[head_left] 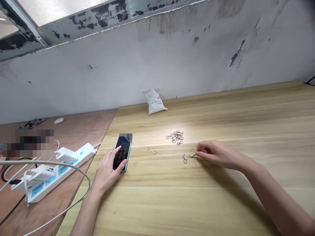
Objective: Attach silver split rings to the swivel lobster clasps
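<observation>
On the pale wooden table (152, 200), my left hand (104, 173) lies spread over the phone (124, 151), fingers on the dark screen and thumb across its lower right part. My right hand (218, 154) is narrow, fingers curled in and thumb tip at the end of a metal clasp (192, 156); I cannot tell whether I have it pinched or am only touching it. A second clasp (184, 159) lies just beside that one, the heap of clasps (178, 136) sits a bit farther off, toward the wall (123, 72), and a small ring (148, 150) and a larger ring (154, 154) lie between the heap and the phone.

As I judge it, the clasps are small and slick, so a loose pinch could let one skid or flip away. Their hooks might snag each other, and then a pull on one would drag its neighbour along. Either ring could be knocked off toward the phone by a careless sweep of my left hand. Pressing unevenly might slide the phone or tap a key I don't mean. The white cable (88, 178) loops near my left forearm, and if my sleeveless arm caught it, it could tug at the power strip (82, 154).
</observation>
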{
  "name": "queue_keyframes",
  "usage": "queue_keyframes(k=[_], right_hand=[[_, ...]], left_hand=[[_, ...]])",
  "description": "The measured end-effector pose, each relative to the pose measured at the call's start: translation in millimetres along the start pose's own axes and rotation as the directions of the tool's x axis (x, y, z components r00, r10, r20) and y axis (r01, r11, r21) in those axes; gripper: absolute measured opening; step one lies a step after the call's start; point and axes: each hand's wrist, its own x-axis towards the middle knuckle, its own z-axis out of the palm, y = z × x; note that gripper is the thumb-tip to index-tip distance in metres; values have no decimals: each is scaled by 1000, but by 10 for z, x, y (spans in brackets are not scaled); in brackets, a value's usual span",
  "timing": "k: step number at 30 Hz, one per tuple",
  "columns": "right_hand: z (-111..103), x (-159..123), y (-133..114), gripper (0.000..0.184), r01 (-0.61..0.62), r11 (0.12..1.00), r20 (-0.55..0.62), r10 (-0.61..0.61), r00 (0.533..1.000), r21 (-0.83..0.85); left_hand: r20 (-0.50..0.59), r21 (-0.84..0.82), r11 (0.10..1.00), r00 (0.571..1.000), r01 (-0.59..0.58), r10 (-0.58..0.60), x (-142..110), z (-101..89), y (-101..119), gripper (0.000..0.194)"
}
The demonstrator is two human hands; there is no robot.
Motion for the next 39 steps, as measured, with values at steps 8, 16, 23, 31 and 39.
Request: queue_keyframes(k=[8, 16, 23, 31, 39], right_hand=[[2, -6, 2, 33, 3, 1000, -10, -3, 1000, 14], [0, -11, -9, 34, -11, 1000, -3, 11, 1000, 12], [-3, -16, 2, 34, 2, 1000, -13, -1, 1000, 14], [-8, -6, -24, 35, -13, 1000, -2, 13, 1000, 17], [-9, -12, -7, 36, 0, 1000, -14, 0, 1000, 24]], left_hand=[[-51, 11, 999, 998, 32, -32, -300, 4, 1, 56], [-53, 63, 998, 998, 25, -22, -416, 20, -3, 55], [-73, 39, 999, 997, 23, -20, -437, 22, 5, 55], [-8, 73, 997, 1000, 0, 1, -338, 61, 151, 54], [5, 53, 995, 997, 81, -81, -92, 13, 178, 58]])
